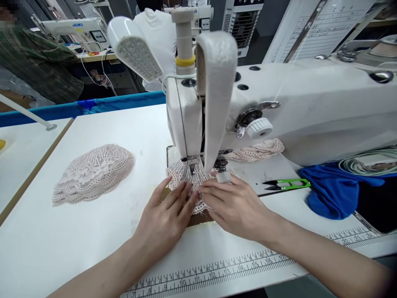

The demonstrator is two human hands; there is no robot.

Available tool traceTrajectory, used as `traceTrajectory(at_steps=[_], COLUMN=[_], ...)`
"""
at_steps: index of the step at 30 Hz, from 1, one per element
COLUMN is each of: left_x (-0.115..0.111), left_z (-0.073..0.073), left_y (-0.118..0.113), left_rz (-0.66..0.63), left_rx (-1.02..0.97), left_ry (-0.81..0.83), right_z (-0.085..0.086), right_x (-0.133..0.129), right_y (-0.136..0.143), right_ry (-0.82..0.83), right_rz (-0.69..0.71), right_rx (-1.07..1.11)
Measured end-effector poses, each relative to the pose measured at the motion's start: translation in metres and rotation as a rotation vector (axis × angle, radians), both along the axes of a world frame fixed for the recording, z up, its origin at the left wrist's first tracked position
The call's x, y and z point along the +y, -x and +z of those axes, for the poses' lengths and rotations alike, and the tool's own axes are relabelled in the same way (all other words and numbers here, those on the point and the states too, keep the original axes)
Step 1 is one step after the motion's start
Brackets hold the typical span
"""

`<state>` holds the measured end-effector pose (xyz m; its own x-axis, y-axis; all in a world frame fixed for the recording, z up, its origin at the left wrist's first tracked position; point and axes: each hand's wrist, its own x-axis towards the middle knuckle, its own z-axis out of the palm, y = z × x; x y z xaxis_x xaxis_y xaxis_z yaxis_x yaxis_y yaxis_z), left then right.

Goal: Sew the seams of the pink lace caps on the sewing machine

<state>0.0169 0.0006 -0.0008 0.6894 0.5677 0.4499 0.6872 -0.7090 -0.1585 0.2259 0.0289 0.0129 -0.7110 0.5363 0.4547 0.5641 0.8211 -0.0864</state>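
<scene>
Head view: left hand [166,219] palm down, fingers spread apart, fingertips resting on a lace piece [178,169] under the needle end of a white sewing machine [297,95]. Right hand [238,205] palm down from the other side, fingers stretched out, apart from the thumb, tips on the same lace and close to the left fingertips. Lace gathered in folds around the presser foot [192,169], partly hidden by both hands. On the worktop [93,244], well to the left, a fan-shaped lace pile [96,174]. Behind the needle area, beneath the machine arm, more lace [257,151], partly covered. To the right, green-handled snips [291,183], points toward the needle, just beside a crumpled blue cloth [335,194]. Along the near edge, a printed ruler scale [235,269]. Beyond, a co-worker in white [158,41] and another in plaid [37,66].
</scene>
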Motion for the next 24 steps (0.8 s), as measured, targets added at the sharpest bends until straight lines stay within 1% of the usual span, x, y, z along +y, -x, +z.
traceTrajectory(at_steps=[8,17,21,24], left_x=[0.008,0.022,0.027,0.028], left_z=[-0.001,0.001,0.000,-0.001], left_y=[0.000,0.003,0.004,0.004], left_rz=[0.022,0.035,0.047,0.066], left_rx=[-0.047,-0.037,-0.057,-0.071], left_ry=[0.002,0.021,0.038,0.066], right_z=[0.000,-0.003,-0.002,-0.001], right_x=[0.005,0.016,0.020,0.023], right_y=[0.001,0.003,0.003,0.003], right_ry=[-0.014,-0.107,-0.083,-0.074], right_rz=[0.001,-0.043,-0.040,-0.065], right_rx=[-0.004,-0.045,-0.068,-0.101])
